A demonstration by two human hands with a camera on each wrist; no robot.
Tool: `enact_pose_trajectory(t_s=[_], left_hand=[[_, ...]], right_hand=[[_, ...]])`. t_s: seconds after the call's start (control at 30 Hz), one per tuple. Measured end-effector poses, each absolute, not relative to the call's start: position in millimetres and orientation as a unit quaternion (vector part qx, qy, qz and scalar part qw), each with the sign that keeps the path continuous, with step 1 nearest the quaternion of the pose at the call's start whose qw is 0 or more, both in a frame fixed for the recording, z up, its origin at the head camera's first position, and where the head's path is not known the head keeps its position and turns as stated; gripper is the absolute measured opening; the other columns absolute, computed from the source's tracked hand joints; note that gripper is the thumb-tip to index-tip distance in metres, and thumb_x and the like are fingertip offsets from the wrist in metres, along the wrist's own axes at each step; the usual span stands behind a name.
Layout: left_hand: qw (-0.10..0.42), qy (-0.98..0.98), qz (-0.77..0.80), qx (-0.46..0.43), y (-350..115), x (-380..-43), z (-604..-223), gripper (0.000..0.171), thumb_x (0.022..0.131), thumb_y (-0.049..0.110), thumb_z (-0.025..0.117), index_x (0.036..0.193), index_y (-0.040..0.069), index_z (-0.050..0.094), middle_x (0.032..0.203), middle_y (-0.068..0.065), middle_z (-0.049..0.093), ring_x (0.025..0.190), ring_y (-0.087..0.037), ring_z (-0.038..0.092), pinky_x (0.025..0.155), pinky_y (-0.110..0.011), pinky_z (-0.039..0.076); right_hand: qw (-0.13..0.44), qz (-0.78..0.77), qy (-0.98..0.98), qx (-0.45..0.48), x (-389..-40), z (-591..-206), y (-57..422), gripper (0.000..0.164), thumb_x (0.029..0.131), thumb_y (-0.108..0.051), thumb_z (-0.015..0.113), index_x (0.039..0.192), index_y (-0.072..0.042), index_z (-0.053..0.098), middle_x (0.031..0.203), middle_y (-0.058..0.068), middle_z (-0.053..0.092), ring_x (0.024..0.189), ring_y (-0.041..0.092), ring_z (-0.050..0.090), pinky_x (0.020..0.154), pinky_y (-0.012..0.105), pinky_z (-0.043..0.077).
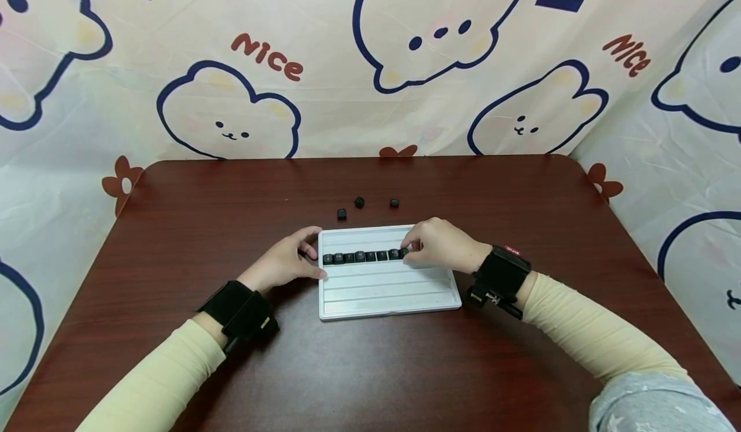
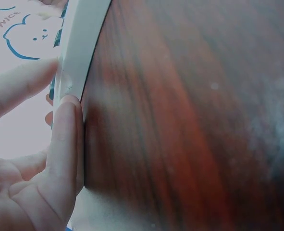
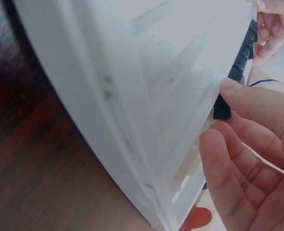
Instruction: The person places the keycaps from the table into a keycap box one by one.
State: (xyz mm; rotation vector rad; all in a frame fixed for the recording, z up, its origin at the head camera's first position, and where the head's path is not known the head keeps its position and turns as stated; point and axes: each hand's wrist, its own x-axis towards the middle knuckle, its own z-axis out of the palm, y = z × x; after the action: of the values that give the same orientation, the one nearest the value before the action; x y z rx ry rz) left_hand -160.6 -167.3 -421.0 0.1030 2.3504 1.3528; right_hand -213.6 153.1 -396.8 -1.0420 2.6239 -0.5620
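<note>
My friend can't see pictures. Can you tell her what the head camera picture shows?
Two hands work at a white grooved tray on a dark wooden table: the right hand touches the end of a row of small black blocks, the left hand steadies the tray's edge. Three loose black blocks lie behind it.

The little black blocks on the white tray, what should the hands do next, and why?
Probably let go of the end block and fetch one of the three loose blocks behind the tray. The right hand touches the row's right end, the left hand steadies the tray's left edge, and the groove seems to have room.
</note>
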Motion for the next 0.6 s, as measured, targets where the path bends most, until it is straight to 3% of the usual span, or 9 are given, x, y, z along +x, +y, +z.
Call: enact_pose_trajectory(t_s=[0.6], left_hand=[[0.212,0.848,0.484,0.036,-166.8,-160.1,-421.9,0.086,0.081,0.009,0.088,0.153,0.006,0.041,0.107,-0.015,0.058,0.083,-0.025,0.055,0.07,-0.033,0.044]], right_hand=[[0.135,-0.208,0.901,-0.356,-218.1,-380.9,157.6,0.021,0.087,-0.011,0.083,0.106,-0.006,0.079,0.077,-0.005,0.066,0.067,0.01,0.055,0.057,0.026,0.045]])
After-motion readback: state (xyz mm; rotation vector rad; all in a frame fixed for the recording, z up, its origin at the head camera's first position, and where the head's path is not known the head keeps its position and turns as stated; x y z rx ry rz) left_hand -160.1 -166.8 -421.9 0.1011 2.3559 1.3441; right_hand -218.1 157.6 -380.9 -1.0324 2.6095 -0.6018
